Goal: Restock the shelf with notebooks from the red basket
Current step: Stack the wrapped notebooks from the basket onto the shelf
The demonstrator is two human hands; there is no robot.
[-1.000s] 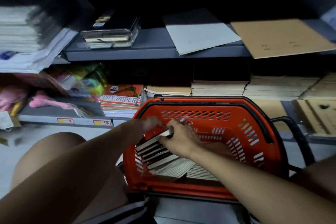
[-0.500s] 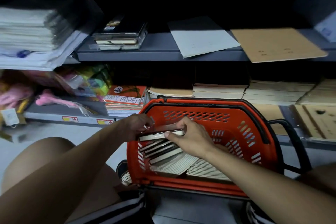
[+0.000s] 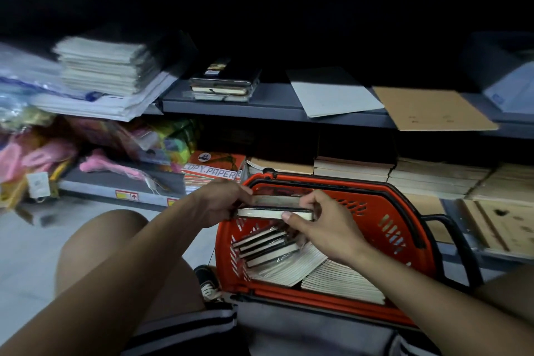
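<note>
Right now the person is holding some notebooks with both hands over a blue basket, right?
Not quite: the basket is red, not blue. The head view shows the left hand and right hand holding the notebooks over it.

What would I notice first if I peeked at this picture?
The bright red plastic basket low in the middle, with notebooks lying inside. Just above it, the left hand and right hand hold a small stack of black-covered notebooks between them. Behind, a flat brown cardboard sheet lies on the grey metal shelf.
</note>
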